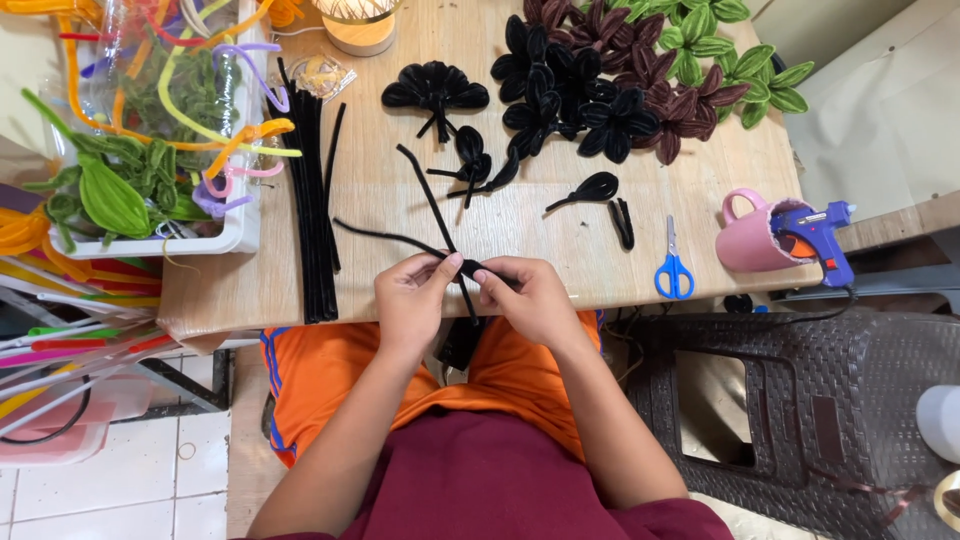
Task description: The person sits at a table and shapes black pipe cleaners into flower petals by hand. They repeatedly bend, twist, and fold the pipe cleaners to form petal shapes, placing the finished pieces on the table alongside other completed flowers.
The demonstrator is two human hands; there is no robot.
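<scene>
Wooden table edge: left hand and right hand both pinch shut on a black pipe cleaner between them, with scissors and black petals nearby.

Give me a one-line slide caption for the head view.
Both hands, left hand and right hand, pinch a black pipe cleaner over a wooden table.
</scene>
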